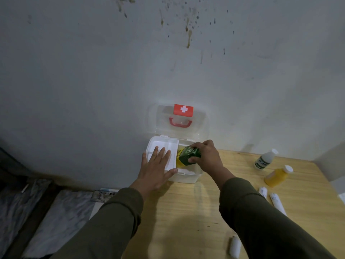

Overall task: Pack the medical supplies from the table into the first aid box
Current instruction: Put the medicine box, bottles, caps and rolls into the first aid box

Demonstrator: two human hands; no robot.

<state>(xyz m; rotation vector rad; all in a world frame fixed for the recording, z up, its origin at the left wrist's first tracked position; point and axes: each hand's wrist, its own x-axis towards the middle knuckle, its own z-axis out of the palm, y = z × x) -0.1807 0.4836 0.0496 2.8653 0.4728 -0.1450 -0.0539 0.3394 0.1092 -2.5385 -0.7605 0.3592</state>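
A white first aid box [186, 177] stands at the back of the wooden table [196, 212], its clear lid [162, 118] with a red cross label raised against the wall. My left hand [155, 165] lies flat, fingers spread, on the white inner tray [168, 144] at the box's left side. My right hand [207, 156] grips a small green carton [189, 156], tilted, over the box's right compartment. Something yellow [179, 162] shows beneath the carton inside the box.
To the right on the table lie a white bottle [265, 158], a yellow bottle [278, 175] and white rolled bandages [276, 200]. Another white roll [234, 246] lies near the front. The stained wall stands directly behind; the table's left edge drops to a patterned floor.
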